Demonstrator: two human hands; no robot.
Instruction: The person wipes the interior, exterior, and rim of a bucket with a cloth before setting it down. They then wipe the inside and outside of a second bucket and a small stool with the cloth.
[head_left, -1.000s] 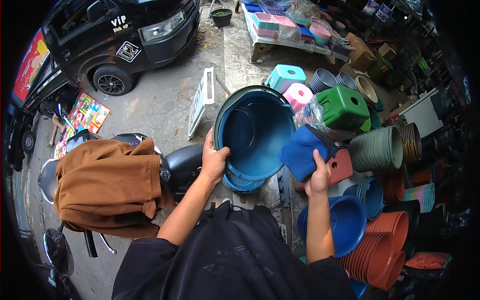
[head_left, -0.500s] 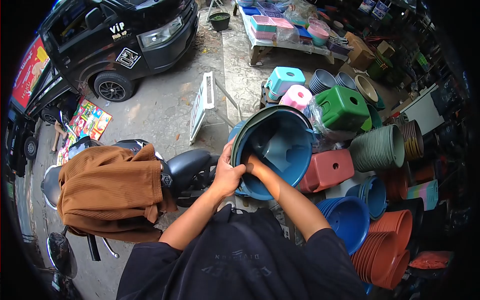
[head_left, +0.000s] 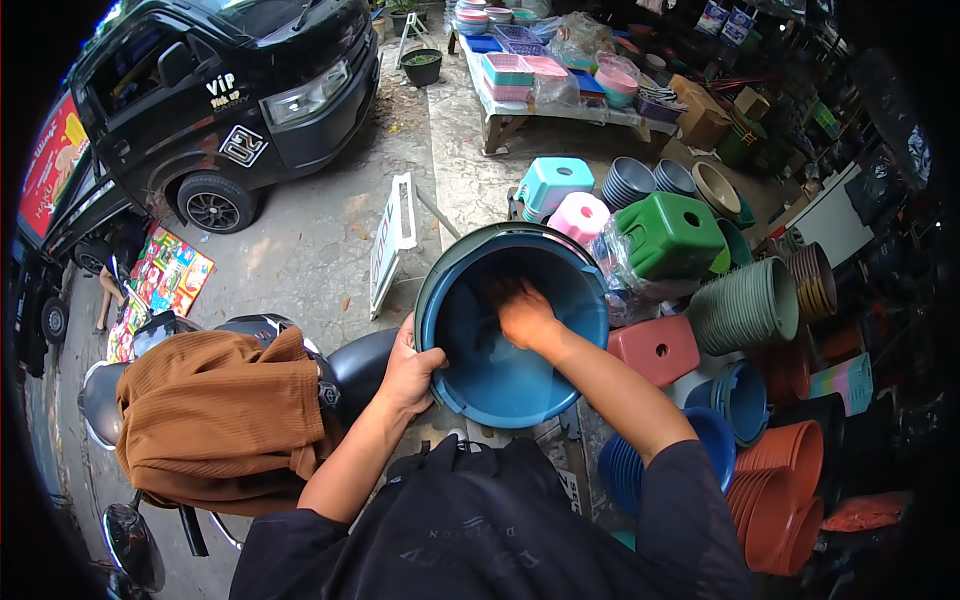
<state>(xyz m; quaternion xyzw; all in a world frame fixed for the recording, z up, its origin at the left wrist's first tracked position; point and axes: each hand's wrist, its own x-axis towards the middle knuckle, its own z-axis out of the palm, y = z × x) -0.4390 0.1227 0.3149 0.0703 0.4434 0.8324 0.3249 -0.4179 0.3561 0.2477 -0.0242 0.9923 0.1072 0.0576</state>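
Up and to the left of the round blue plastic bucket (head_left: 515, 390) stands a black pickup truck (head_left: 230, 110); beyond the bucket is the low bench (head_left: 570, 112) with plastic baskets. Left of the bucket, a brown ribbed garment (head_left: 215, 410) drapes over a dark motorcycle (head_left: 350, 365). The bucket is in front of me, above the ground, mouth up towards my face, its long axis running roughly along my line of sight; a dark green rim (head_left: 432, 285) shows around its upper left. Right of it sits a dull red plastic stool (head_left: 655, 350). My left hand (head_left: 410, 370) has a narrow grip on the bucket's near-left edge. My right hand (head_left: 528, 315) reaches inside; I cannot tell its grip.
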